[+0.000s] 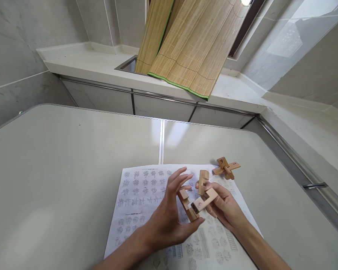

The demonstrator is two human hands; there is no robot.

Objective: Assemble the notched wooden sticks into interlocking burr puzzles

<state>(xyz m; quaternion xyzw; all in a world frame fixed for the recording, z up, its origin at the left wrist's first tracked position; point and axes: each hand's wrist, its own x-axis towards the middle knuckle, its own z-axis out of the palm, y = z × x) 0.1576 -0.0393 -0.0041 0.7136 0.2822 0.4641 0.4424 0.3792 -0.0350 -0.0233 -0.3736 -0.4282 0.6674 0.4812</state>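
My left hand [171, 217] holds a notched wooden puzzle piece [186, 204] between its thumb and fingers, the other fingers raised. In my right hand [224, 204] are two more notched pieces: a light wooden block [204, 200] with a dark mark on its end, and an upright wooden block [202, 182] behind it. The light block's marked end is close to the left piece; whether they touch I cannot tell. Beneath both hands lies a paper sheet [141, 221] printed with rows of small line drawings. My right fingertips are partly hidden by the blocks.
An assembled cross-shaped wooden puzzle [226, 168] with marks on it rests at the sheet's upper right corner. The white table [73, 168] has a seam [161, 142] down its middle. A bamboo mat [191, 48] hangs over the ledge [95, 63] behind.
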